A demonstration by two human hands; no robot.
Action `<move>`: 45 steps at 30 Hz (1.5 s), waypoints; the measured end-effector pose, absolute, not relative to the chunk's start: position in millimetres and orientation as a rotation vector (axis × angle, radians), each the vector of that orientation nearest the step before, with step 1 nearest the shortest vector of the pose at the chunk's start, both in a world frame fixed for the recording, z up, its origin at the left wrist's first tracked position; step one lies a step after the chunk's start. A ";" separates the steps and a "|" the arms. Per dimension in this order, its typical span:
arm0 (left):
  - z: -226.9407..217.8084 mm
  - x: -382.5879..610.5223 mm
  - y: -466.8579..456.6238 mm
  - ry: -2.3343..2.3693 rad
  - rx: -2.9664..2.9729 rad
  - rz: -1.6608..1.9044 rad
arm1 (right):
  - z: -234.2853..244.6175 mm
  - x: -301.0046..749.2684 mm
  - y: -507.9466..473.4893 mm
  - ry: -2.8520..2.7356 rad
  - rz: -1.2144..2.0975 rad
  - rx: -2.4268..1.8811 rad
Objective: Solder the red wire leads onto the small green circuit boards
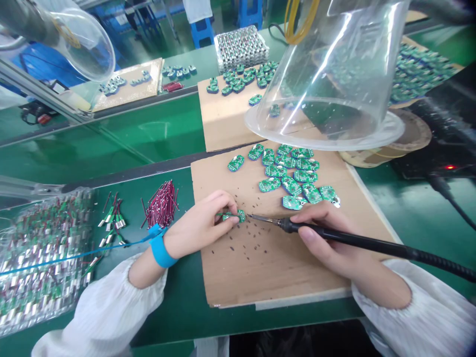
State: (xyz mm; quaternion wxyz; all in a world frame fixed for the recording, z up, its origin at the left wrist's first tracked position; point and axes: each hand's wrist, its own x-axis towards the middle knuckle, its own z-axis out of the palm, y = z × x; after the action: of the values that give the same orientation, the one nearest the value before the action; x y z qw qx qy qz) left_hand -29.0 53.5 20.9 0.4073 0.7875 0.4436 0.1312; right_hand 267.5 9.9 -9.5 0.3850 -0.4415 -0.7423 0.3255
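As the left hand [203,223] pinches a circuit board [235,215], the right hand [330,238] grips a soldering iron [353,239] pointing left, tip just beside it.

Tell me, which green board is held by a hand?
The board that the left hand pinches, at the tip of the iron. The other boards lie loose on the cardboard.

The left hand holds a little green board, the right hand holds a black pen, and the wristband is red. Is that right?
Not quite. The head view shows the wristband is blue, not red. The left hand does hold the little green board, and the right hand holds the black pen.
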 end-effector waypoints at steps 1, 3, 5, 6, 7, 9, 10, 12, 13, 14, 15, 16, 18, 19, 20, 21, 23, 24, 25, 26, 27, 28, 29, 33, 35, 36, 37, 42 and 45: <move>20.6 -28.6 53.5 1.132 1.987 0.344 | -9.3 267.4 10.2 -1.892 0.826 -1.124; 20.1 -27.8 53.9 1.156 1.987 0.354 | -9.3 267.2 10.8 -1.895 0.823 -1.122; 20.2 -26.9 54.3 1.167 1.986 0.351 | -9.4 267.2 11.2 -1.900 0.824 -1.120; 20.3 -26.5 54.3 1.168 1.987 0.349 | -9.4 267.2 11.3 -1.903 0.828 -1.118; 20.5 -26.0 54.3 1.168 1.991 0.349 | -9.4 267.1 11.3 -1.907 0.835 -1.117; 21.0 -24.9 54.0 1.153 2.005 0.344 | -9.0 267.0 10.9 -1.911 0.844 -1.117; 21.1 -24.4 53.9 1.144 2.012 0.340 | -8.7 266.9 10.7 -1.914 0.847 -1.117; 21.3 -23.7 53.9 1.129 2.022 0.329 | -7.9 266.5 10.4 -1.920 0.847 -1.119; 21.3 -23.6 53.9 1.124 2.025 0.326 | -7.5 266.3 10.3 -1.924 0.843 -1.120; 21.3 -23.6 53.8 1.121 2.027 0.324 | -7.3 266.1 10.4 -1.926 0.838 -1.123; 21.4 -23.7 53.7 1.121 2.029 0.323 | -7.2 266.1 10.5 -1.930 0.836 -1.125; 21.5 -23.9 53.5 1.121 2.032 0.322 | -7.2 266.1 10.7 -1.933 0.835 -1.125; 21.6 -24.1 52.7 1.116 2.033 0.321 | -7.6 266.5 10.9 -1.941 0.838 -1.124; 21.6 -24.0 52.2 1.114 2.034 0.323 | -7.8 266.7 11.0 -1.947 0.846 -1.124; 21.4 -23.7 51.7 1.115 2.035 0.324 | -8.0 266.9 11.0 -1.952 0.855 -1.123; 21.1 -23.2 51.3 1.118 2.038 0.326 | -8.1 267.1 11.0 -1.958 0.864 -1.123; 20.2 -22.2 50.5 1.127 2.041 0.329 | -7.9 267.0 11.0 -1.964 0.882 -1.118; 19.6 -21.7 50.2 1.130 2.043 0.331 | -7.6 266.9 11.1 -1.964 0.891 -1.114; 19.1 -21.4 49.9 1.130 2.043 0.331 | -7.2 266.6 11.2 -1.962 0.897 -1.113; 18.6 -21.2 49.7 1.129 2.044 0.332 | -6.6 266.4 11.3 -1.961 0.904 -1.113; 18.1 -21.2 49.6 1.129 2.046 0.334 | -6.1 266.0 11.4 -1.960 0.910 -1.115; 17.8 -21.3 49.4 1.128 2.048 0.333 | -5.5 265.8 11.6 -1.958 0.912 -1.117; 17.5 -21.4 49.4 1.129 2.051 0.335 | -4.9 265.5 11.7 -1.958 0.911 -1.117; 17.2 -21.6 49.8 1.123 2.063 0.351 | -2.8 264.6 12.6 -1.976 0.883 -1.096; 17.2 -21.5 49.9 1.116 2.067 0.355 | -2.3 263.9 13.2 -1.983 0.881 -1.090; 17.2 -21.6 49.9 1.114 2.069 0.355 | -2.2 263.5 13.4 -1.982 0.885 -1.087; 17.1 -21.6 49.7 1.113 2.070 0.356 | -2.3 263.1 13.7 -1.981 0.891 -1.085; 16.5 -22.3 49.1 1.112 2.078 0.356 | -3.6 262.9 13.8 -1.999 0.922 -1.081; 16.5 -22.2 49.5 1.116 2.076 0.355 | -3.7 263.8 13.5 -2.004 0.949 -1.090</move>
State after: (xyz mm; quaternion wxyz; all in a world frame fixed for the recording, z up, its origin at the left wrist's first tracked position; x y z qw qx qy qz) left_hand -22.2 49.5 16.5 0.3700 0.8091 0.4351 0.1383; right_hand 263.8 13.5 -3.7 0.3293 -0.4166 -0.7658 0.3627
